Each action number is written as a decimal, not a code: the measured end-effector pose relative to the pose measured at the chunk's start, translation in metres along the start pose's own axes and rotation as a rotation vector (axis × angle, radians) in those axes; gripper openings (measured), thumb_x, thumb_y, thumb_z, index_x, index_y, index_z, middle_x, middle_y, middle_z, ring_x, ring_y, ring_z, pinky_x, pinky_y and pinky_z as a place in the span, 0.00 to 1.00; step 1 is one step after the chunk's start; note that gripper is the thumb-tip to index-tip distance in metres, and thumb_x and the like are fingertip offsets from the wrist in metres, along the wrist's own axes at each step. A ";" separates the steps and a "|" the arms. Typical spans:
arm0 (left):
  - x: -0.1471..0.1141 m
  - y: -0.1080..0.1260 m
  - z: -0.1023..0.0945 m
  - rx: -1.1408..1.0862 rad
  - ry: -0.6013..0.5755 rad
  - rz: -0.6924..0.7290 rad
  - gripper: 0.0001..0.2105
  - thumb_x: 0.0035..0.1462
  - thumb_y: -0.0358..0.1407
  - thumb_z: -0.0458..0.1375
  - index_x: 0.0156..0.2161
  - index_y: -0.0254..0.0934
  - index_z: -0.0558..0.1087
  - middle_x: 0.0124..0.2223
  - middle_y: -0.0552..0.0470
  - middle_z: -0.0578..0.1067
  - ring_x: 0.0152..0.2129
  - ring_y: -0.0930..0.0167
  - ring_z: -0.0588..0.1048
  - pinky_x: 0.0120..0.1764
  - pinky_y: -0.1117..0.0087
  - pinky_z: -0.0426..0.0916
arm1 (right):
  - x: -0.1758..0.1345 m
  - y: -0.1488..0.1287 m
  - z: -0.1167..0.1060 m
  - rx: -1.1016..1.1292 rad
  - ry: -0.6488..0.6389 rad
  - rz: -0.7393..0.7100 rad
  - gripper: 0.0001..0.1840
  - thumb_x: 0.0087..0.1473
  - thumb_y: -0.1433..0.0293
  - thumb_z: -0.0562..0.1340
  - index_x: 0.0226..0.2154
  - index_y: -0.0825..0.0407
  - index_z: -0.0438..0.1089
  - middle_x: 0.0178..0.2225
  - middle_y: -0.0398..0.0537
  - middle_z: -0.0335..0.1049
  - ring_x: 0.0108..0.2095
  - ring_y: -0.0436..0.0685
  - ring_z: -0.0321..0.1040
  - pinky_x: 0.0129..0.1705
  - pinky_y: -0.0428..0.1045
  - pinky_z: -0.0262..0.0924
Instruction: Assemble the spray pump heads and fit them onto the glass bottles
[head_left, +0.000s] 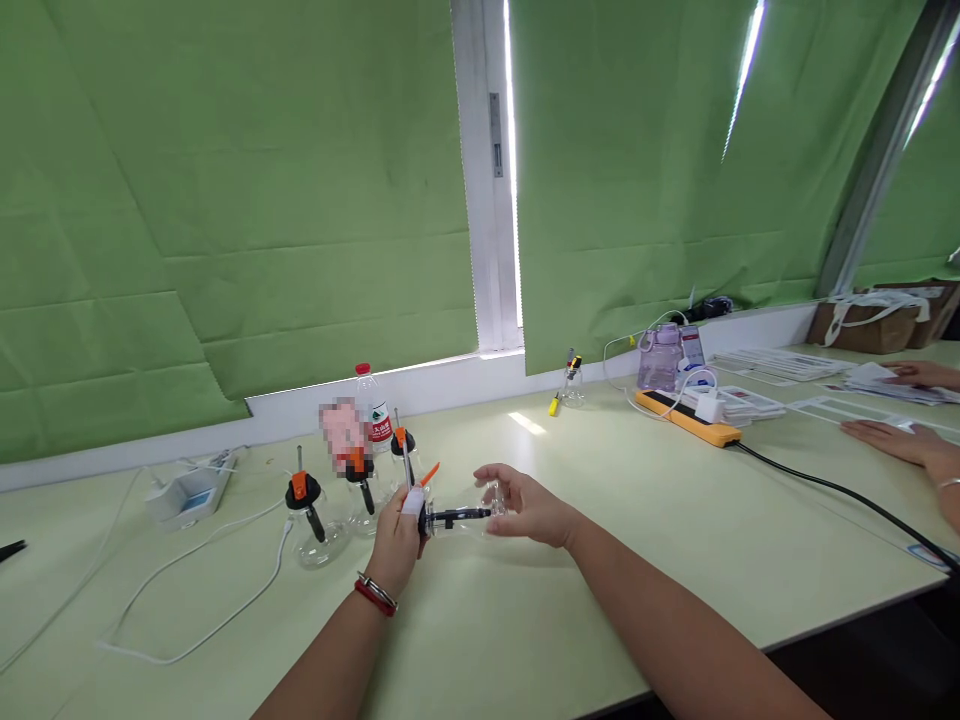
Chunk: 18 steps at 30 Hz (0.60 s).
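Note:
My left hand (396,540) is closed round the black top of a clear glass bottle (469,525), which lies on its side in the air. A black tube shows inside the glass, and an orange lever and a metal spout stick out by my left fingers. At the bottle's base, my right hand (531,508) curls its fingers and thumb round the glass. Beyond my left hand stand similar bottles with black and orange tops: one at the left (319,530), one in the middle (365,500) and one at the right (403,450).
Behind the bottles stands a red-capped water bottle (379,415). A white power strip (191,500) and cables lie at left. Farther right are a small jar with screwdrivers (573,385), an orange power strip (686,420), a purple bottle (660,358) and another person's hands (892,440) near papers.

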<state>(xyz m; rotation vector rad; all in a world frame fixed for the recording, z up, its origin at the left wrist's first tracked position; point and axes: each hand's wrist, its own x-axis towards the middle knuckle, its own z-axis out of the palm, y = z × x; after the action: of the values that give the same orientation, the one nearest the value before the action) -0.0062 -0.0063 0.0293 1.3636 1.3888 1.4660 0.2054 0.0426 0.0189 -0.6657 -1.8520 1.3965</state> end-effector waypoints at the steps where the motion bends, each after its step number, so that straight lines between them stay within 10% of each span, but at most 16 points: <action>1: 0.000 0.000 0.000 -0.003 0.001 -0.019 0.15 0.56 0.46 0.48 0.24 0.40 0.62 0.14 0.60 0.62 0.09 0.75 0.58 0.12 0.75 0.50 | -0.001 -0.003 0.000 -0.083 0.015 -0.078 0.41 0.35 0.63 0.72 0.52 0.46 0.59 0.49 0.50 0.58 0.45 0.55 0.61 0.50 0.54 0.58; 5: 0.000 0.002 0.000 -0.006 0.013 -0.030 0.15 0.56 0.47 0.46 0.24 0.40 0.62 0.14 0.59 0.62 0.09 0.74 0.58 0.12 0.75 0.49 | -0.001 -0.005 0.001 -0.114 0.040 -0.190 0.48 0.32 0.62 0.73 0.55 0.43 0.55 0.55 0.51 0.51 0.55 0.59 0.52 0.55 0.56 0.52; 11: -0.003 0.003 -0.002 -0.012 0.028 0.010 0.14 0.53 0.45 0.54 0.23 0.39 0.62 0.17 0.59 0.62 0.13 0.75 0.60 0.17 0.75 0.55 | 0.000 0.003 0.003 0.119 -0.082 0.148 0.39 0.47 0.55 0.63 0.58 0.44 0.47 0.49 0.53 0.56 0.39 0.56 0.66 0.39 0.57 0.65; 18: 0.002 0.000 0.001 -0.085 0.098 -0.139 0.13 0.53 0.48 0.49 0.30 0.40 0.65 0.22 0.57 0.65 0.17 0.74 0.65 0.18 0.77 0.60 | 0.000 -0.011 0.005 -0.794 0.114 -0.464 0.40 0.39 0.77 0.65 0.55 0.47 0.56 0.57 0.52 0.55 0.57 0.61 0.52 0.58 0.58 0.49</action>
<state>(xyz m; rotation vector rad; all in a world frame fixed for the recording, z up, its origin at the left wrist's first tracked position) -0.0059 -0.0044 0.0297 1.1329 1.4356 1.4980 0.2012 0.0361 0.0290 -0.6035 -2.2635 0.2936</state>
